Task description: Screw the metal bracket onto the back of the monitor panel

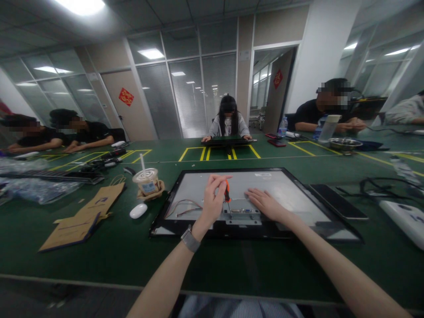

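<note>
An opened monitor panel (pixel 291 190) lies flat on the green table, its silver metal back facing up inside a black frame. With fingers closed round its orange-and-black handle, my left hand (pixel 213 198) holds a screwdriver (pixel 227 192) upright. Its tip points down at the metal bracket with ports (pixel 243 216) near the panel's front edge; I cannot make out a screw there. My right hand (pixel 265 203) rests on the metal back, fingers stretched out, to the right of the screwdriver. Thin wires (pixel 185 207) lie loose across the panel's left part.
A white mouse (pixel 138 210), a drink cup (pixel 146 181) in a cardboard holder and a paper bag (pixel 86 216) are on the left. Right of the panel are a dark slab (pixel 338 202) and a white device (pixel 404 218). Across the table a person (pixel 228 119) holds another screen.
</note>
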### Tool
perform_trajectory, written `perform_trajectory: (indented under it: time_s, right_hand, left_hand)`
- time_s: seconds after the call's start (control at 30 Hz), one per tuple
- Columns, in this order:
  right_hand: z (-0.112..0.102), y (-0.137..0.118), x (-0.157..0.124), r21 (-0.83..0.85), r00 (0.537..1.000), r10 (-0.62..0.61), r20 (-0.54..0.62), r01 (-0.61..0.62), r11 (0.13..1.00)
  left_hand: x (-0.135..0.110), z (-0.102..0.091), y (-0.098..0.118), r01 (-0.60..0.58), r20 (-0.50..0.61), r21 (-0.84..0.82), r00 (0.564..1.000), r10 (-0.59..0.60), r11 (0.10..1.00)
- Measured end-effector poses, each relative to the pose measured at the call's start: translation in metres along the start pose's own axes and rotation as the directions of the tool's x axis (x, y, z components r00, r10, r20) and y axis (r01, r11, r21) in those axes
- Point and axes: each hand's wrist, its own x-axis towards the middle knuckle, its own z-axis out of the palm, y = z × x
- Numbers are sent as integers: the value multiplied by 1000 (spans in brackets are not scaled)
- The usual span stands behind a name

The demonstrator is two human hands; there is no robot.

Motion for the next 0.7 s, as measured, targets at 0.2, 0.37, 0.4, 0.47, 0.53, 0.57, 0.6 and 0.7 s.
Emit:
perform_trajectory:
  time_s: [0.2,0.37,0.4,0.47,0.53,0.57,0.6,0.7]
  right_hand:
    - [-1,-1,0,-8,1000,-8,-3,8,1000]
    - [-2,-2,0,4,1000,9,13,-10,1000]
    - [-2,-2,0,4,1000,8,15,-8,1000]
    - [-2,-2,0,-2,1000,2,15,-2,1000]
    - [-1,-1,0,-13,1000,-3,11,3,1000]
    - [-1,-1,0,-21,1000,-7,9,7,1000]
    - [0,-1,0,-29,1000,-10,6,10,1000]
    - [0,-1,0,-41,1000,-14,1,14,999]
  left_hand:
    - [1,1,-5,-24,27,-23,999,25,999]
    - [0,3,-5,13,42,-72,999,-10,997]
    - [0,3,-5,8,28,-55,1000,-6,998]
    - [0,3,-6,-7,-12,-20,1000,6,1000]
    - [-1,3,-7,-17,-42,4,999,18,1000]
    - [-1,3,-7,-24,-49,14,998,25,1000]
    - [-1,3,-7,-34,-50,21,998,35,999]
    - [-1,4,-5,-61,-19,30,998,61,998]
